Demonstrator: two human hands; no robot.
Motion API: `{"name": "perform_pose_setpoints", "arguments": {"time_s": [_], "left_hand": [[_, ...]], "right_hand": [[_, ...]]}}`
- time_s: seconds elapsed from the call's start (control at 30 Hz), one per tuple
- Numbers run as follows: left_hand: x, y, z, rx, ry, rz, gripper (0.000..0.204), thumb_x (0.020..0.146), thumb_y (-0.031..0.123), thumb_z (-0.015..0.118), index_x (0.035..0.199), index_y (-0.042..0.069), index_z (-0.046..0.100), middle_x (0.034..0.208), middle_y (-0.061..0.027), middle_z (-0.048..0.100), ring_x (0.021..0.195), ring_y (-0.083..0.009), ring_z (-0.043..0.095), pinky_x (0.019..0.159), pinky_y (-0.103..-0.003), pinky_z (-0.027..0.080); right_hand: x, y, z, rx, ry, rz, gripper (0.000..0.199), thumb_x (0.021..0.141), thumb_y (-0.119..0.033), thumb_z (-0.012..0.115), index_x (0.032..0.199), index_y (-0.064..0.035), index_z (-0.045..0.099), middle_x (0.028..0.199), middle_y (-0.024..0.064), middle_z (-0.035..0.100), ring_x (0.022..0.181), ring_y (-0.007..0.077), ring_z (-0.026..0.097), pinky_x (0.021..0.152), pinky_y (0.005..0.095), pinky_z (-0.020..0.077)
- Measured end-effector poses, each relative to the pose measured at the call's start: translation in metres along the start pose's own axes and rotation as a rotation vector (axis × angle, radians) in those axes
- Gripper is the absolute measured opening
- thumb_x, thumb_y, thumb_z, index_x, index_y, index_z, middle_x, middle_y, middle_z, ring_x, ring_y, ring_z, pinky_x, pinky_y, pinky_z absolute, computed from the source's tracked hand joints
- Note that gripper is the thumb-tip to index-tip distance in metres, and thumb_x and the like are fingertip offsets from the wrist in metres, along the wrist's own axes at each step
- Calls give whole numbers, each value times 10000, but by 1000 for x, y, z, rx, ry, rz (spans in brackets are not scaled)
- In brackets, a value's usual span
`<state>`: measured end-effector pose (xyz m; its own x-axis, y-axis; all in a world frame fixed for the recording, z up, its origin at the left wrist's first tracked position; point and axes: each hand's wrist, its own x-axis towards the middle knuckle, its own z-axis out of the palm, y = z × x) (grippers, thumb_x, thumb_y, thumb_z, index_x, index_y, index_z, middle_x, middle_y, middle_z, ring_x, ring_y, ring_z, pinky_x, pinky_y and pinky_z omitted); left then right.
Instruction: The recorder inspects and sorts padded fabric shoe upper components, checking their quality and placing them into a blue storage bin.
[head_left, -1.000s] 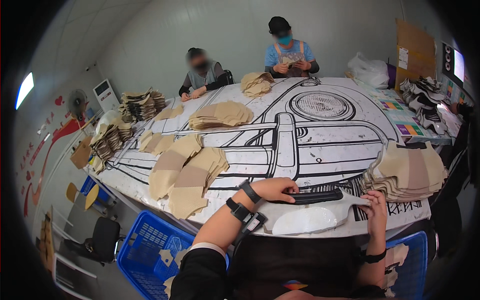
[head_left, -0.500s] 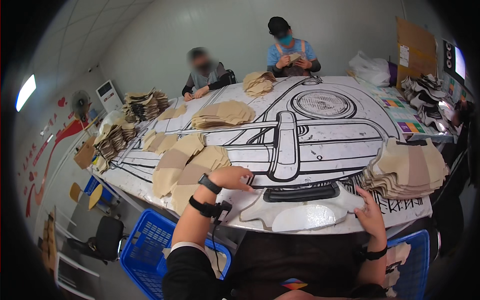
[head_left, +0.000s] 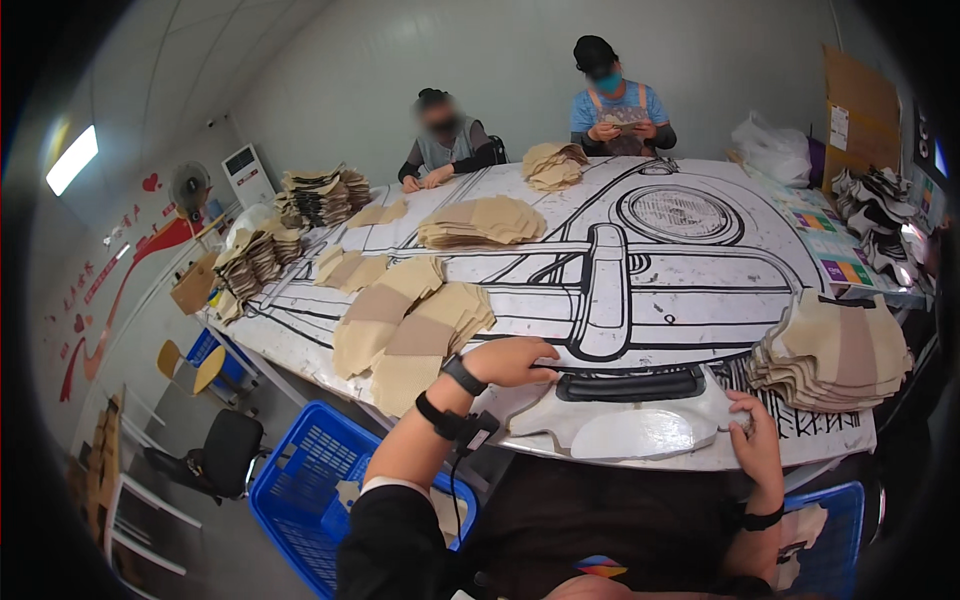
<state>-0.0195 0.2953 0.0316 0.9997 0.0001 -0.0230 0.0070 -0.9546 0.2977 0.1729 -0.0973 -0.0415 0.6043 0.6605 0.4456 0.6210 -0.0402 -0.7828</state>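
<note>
A white table (head_left: 690, 325) with a large black line drawing of a car front fills the middle of a grey-walled room. On its near edge, between the hands, lies a flat grey-white piece (head_left: 595, 410) bearing a black strip (head_left: 632, 385) and a paler, shiny oval. The left hand (head_left: 510, 362) is at the piece's upper left, thumb and forefinger parted; the right hand (head_left: 760, 440) has thumb and fingers about its right end, though whether they grip cannot be told. Just beyond the right hand sits a beige stack (head_left: 830, 350); past the left hand, more layered beige pieces (head_left: 385, 315) are fanned out. Blue baskets stand below each forearm, left (head_left: 290, 500) and right (head_left: 838, 530). Far beyond both hands, two co-workers (head_left: 620, 110) sit across the table.
</note>
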Motion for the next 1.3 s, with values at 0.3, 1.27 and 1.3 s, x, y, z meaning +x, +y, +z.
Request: {"name": "perform_pose_setpoints", "arguments": {"time_s": [0.3, 1.27, 1.3], "left_hand": [[-13, -34, -9, 727, 357, -564, 444, 769, 432, 661, 1073, 109, 655, 1075, -122, 642, 1001, -268, 616, 986, -484, 377], [-69, -112, -19, 408, 148, -761, 284, 782, 211, 560, 948, 18, 686, 922, -204, 677, 879, -373, 641, 789, -446, 508], [-67, -113, -19, 408, 135, -765, 281, 782, 212, 561, 941, 21, 691, 919, -201, 678, 878, -372, 642, 790, -445, 509]], "right_hand": [[-2, -1, 3, -52, 49, 4, 237, 740, 136, 503, 922, -15, 485, 1177, 189, 590, 1063, 335, 573, 914, 339, 426], [16, -15, 14, -4, 223, -66, 269, 748, 131, 515, 975, 7, 587, 1137, 161, 590, 1077, 297, 565, 949, 341, 420], [21, -17, 16, -45, 250, -95, 275, 750, 127, 517, 988, 11, 590, 1133, 161, 592, 1076, 294, 565, 957, 340, 415]]}}
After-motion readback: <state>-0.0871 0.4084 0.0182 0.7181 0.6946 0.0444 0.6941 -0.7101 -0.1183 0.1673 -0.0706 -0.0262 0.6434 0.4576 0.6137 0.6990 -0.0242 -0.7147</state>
